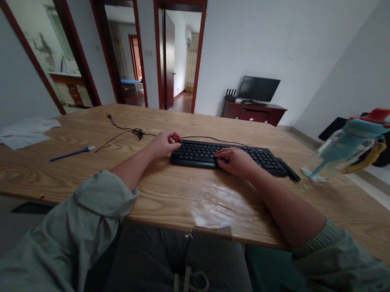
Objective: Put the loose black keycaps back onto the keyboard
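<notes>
The left hand point(163, 143) sits at the keyboard's point(228, 157) left end, fingers curled loosely with the tips touching its far corner, right where the cable point(126, 132) leaves; it seems to pinch the edge or the cord, though I cannot tell which. The right hand point(237, 162) lies flat and relaxed on the keys near the middle, fingers pointing left, holding nothing. Both forearms rest on the wooden table point(176, 195), sleeves pushed up to the elbows, which keeps the cuffs off the keys.

The keyboard lies square to the person, a little right of center and towards the far side, likely so both arms have room to rest. Its cable runs left and bunches into a small knot. Further left lie a blue pen point(72, 153) and a crumpled white sheet point(25, 132). To the right, well clear of the keys, stands a teal water bottle point(350, 144). A shiny patch shows near the table's near edge.
</notes>
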{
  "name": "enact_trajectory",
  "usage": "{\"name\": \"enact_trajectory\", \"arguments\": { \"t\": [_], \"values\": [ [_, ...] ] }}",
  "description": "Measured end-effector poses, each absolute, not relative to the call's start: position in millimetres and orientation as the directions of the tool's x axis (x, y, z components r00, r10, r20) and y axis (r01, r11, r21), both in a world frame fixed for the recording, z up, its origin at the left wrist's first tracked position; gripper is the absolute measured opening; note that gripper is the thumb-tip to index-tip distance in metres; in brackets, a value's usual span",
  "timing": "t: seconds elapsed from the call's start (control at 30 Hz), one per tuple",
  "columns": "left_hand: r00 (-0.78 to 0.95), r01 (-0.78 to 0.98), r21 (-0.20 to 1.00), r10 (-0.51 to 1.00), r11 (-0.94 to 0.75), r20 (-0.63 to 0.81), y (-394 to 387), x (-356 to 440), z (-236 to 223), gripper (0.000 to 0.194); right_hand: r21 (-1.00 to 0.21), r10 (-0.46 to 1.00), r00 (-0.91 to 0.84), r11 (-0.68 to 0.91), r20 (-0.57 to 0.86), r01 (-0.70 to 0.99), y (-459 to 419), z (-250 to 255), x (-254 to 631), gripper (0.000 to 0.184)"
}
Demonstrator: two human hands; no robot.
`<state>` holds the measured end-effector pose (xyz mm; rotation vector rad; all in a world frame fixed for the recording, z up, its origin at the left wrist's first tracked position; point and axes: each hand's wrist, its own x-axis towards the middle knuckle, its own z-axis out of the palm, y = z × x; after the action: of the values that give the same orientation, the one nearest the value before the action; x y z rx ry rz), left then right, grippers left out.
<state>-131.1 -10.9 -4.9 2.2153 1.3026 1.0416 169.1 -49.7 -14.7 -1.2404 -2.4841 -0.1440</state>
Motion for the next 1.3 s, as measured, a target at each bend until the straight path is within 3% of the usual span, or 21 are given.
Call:
{"name": "enact_trajectory", "arguments": {
  "t": [0.33, 1.03, 1.3],
  "values": [
    [0.298, 0.597, 0.628, 0.864, -0.500, 0.405, -11.5, -131.0, -4.7, 0.022, -0.200, 0.818, -0.453, 0.539, 0.354, 0.818, -44.2, -18.8, 172.4, 0.027],
    [0.293, 0.610, 0.618, 0.866, -0.496, 0.405, -13.3, -129.6, -2.8, 0.022, -0.156, 0.798, -0.497, 0.569, 0.340, 0.807, -38.9, -20.0, 175.9, 0.028],
    [0.295, 0.608, 0.623, 0.869, -0.492, 0.398, -16.4, -128.7, -1.2, 0.020, -0.119, 0.838, -0.444, 0.500, 0.317, 0.858, -43.6, -17.2, 169.8, 0.032]
  ]
}}
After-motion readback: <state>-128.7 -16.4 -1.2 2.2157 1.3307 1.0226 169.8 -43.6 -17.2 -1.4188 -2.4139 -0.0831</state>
